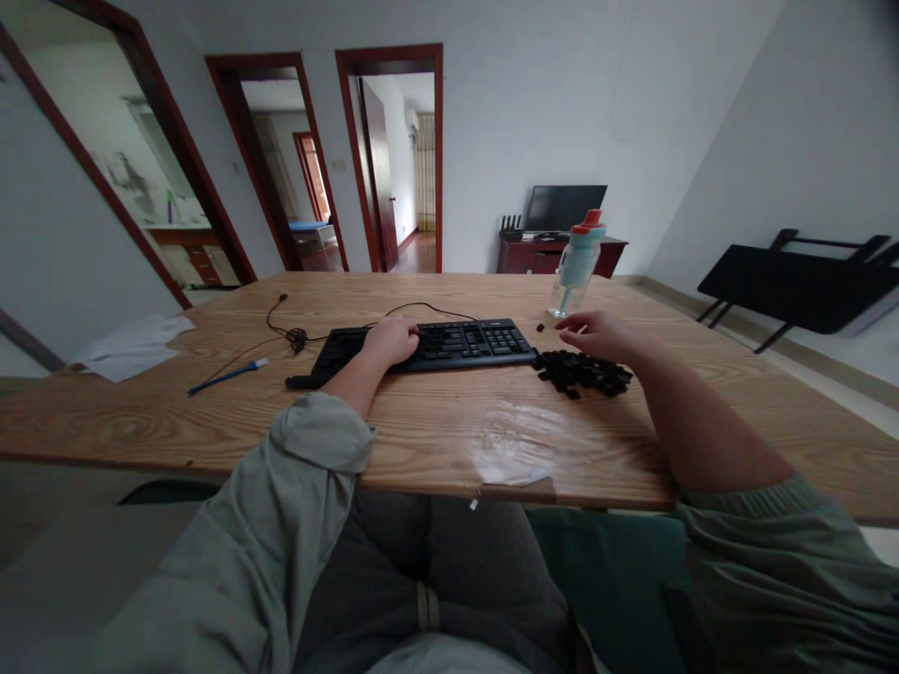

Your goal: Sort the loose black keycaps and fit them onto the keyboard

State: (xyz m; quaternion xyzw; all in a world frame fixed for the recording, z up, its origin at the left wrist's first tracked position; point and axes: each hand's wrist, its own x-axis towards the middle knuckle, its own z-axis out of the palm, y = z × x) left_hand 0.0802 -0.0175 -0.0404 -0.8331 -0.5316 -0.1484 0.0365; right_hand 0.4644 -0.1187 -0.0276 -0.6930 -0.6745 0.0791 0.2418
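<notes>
A black keyboard (467,344) lies on the wooden table, slightly turned. My left hand (391,341) rests over its left middle part, fingers curled together against the keys; whatever they may hold is hidden. To the right of the keyboard is a loose pile of black keycaps (582,373). Just above and behind that pile hovers my right hand (594,334), its fingers stretched to the left and somewhat apart, with nothing visible between them. One single keycap (540,328) sits by itself to the left of those fingertips.
Behind my right hand stands a clear bottle (577,267) with a red lid. The keyboard's cable (296,339) is bundled at the left, near a blue brush (228,376) with a white tip. White paper (137,346) lies at the far left. Clear plastic film (516,440) covers the table's front.
</notes>
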